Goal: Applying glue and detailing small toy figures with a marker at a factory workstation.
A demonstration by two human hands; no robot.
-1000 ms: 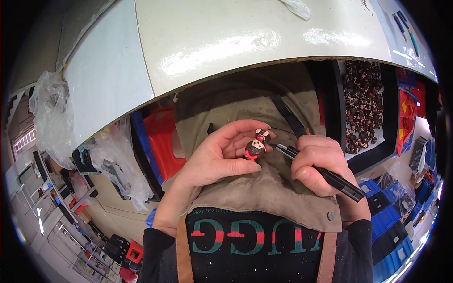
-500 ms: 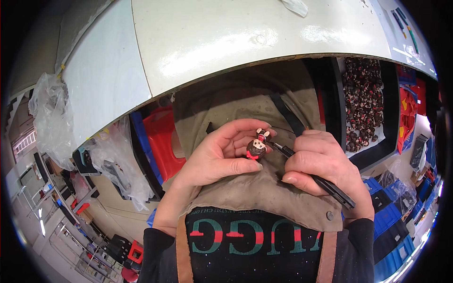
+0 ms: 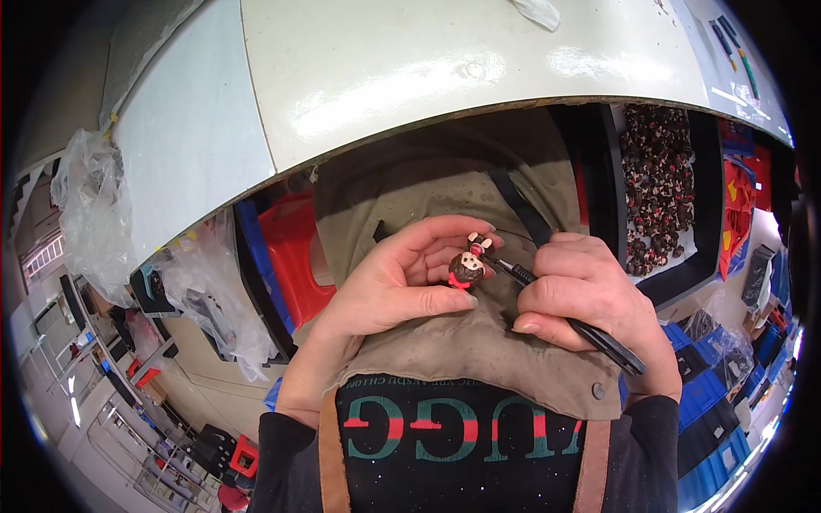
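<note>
As the left hand (image 3: 385,286), half curled, grips the figurine (image 3: 466,268) between thumb and fingers above the apron (image 3: 462,346), the right hand (image 3: 583,289) is closed firmly around a black tool (image 3: 609,349). The tool's tip lies beside the figurine; whether they touch, I cannot tell.

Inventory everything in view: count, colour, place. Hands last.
Small rounded figurine: apparently one, brown-beige-red, left hand
Slim pen-shaped tool: one, black, right hand
Piled small figurines: many, brown-red-beige, right
Straight-sided tray under them: one, black
Glossy flat tabletop: one, off-white, top
Slim sticklike tools: few, dark/green, upper right
Crumpled plastic bags: several, clear, both sides
Boxy plastic crates: several, blue, lower right
Cloth apron: one, olive-brown, centre
Left hand: one, bare, centre
Right hand: one, bare, centre-right
</note>
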